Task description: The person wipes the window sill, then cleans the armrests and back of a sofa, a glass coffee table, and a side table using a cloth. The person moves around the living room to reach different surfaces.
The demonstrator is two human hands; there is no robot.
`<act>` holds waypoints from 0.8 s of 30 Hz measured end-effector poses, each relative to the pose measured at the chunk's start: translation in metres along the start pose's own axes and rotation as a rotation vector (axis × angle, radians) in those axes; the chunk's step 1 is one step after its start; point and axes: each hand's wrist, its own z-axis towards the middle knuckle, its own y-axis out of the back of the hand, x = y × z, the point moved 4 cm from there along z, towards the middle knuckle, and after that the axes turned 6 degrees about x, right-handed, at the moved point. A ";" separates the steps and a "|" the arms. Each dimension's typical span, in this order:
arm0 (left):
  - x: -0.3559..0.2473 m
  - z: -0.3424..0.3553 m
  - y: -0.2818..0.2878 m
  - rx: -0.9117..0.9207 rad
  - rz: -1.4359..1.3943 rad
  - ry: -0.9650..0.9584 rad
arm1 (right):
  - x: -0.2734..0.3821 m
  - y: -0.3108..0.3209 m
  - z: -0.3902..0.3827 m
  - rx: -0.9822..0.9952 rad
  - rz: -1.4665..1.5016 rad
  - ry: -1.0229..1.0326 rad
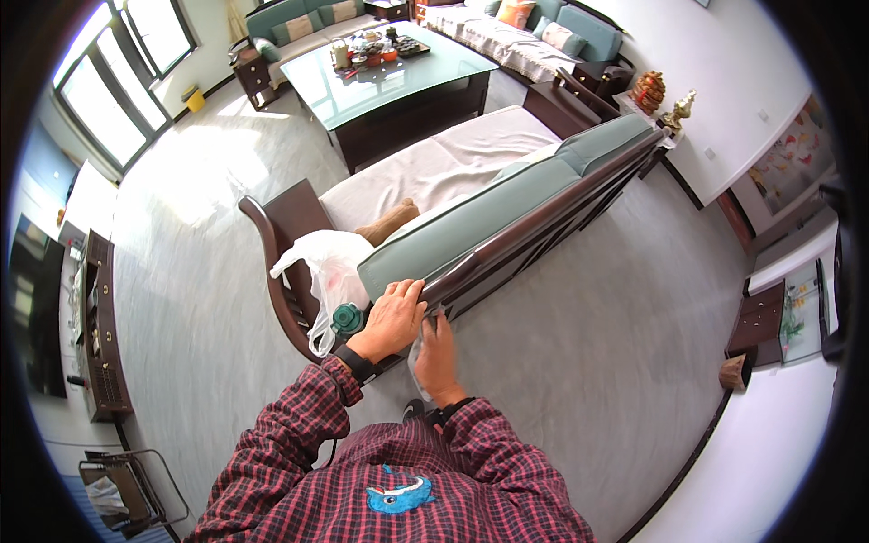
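My left hand lies over the near top corner of the wooden sofa's backrest, its fingers stretched out and resting on it. Just below and to the right, my right hand is closed on a thin greyish cloth, its fingertips up against the back side of the dark wood frame. Part of the cloth is hidden behind the hand. Left of my left hand, a green round lid stands beside a white plastic bag at the sofa's end. The green back cushion leans along the backrest.
A brown cushion lies on the covered seat. Beyond is a glass-topped table with tea things. More sofas line the far side. A dark cabinet stands left, a folding chair lower left, a wooden stump right.
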 end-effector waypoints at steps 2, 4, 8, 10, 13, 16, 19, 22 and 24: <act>0.001 0.000 -0.001 0.004 0.007 0.007 | 0.021 -0.019 -0.007 -0.004 -0.077 0.025; 0.003 0.000 -0.001 0.006 0.023 0.001 | 0.033 -0.031 -0.018 0.032 -0.161 0.094; 0.003 -0.002 -0.002 -0.047 0.029 -0.010 | 0.014 -0.024 -0.037 0.266 -0.126 0.061; 0.002 -0.003 -0.003 -0.065 0.027 -0.013 | -0.001 -0.002 -0.038 0.475 -0.047 -0.008; 0.007 -0.004 -0.007 -0.080 0.021 0.013 | -0.005 0.071 -0.024 0.004 -0.017 -0.193; 0.021 -0.006 -0.016 -0.152 -0.188 0.079 | 0.030 0.136 0.001 -0.355 -0.159 -0.063; 0.042 -0.006 -0.028 -0.269 -0.498 0.135 | 0.072 0.139 0.042 -0.273 -0.228 0.259; 0.063 -0.007 -0.029 -0.354 -0.700 0.133 | 0.092 0.108 0.068 0.060 -0.341 0.461; 0.069 -0.014 -0.025 -0.372 -0.780 0.229 | 0.083 0.116 0.077 0.066 -0.354 0.494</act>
